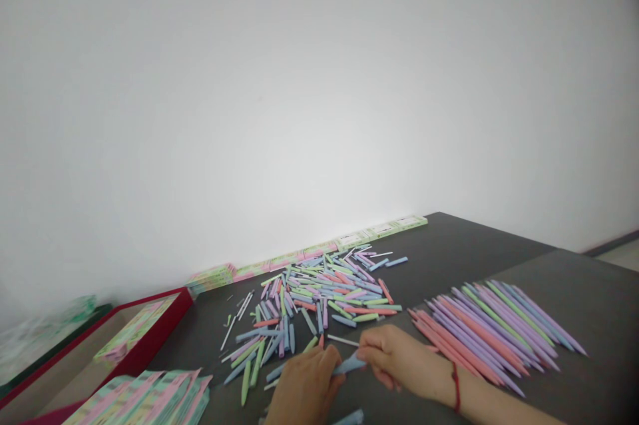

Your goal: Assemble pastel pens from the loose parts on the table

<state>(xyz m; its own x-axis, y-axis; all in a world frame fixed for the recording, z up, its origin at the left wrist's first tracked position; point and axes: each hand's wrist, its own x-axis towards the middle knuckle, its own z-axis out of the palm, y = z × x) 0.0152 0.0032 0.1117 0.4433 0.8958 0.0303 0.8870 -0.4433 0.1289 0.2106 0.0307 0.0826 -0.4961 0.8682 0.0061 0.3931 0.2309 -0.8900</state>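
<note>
My left hand (301, 386) is closed around one end of a light blue pen (349, 364) at the front of the black table. The other end is pinched in the fingers of my right hand (399, 357), which wears a thin red cord at the wrist. Both hands partly cover the pen, so its full length is hidden. A thin white stick (343, 340) lies just beyond my fingers. Past them spreads a loose heap of pen parts (319, 285) in blue, green, purple and coral. Another blue piece (351, 418) shows at the bottom edge.
On the right, long pens with pointed ends (492, 328) lie side by side. A red-rimmed box (164, 328) at left holds a printed packet (134, 328). Printed sleeves (144, 402) overlap at the front left. Flat printed packs (319, 250) line the white wall.
</note>
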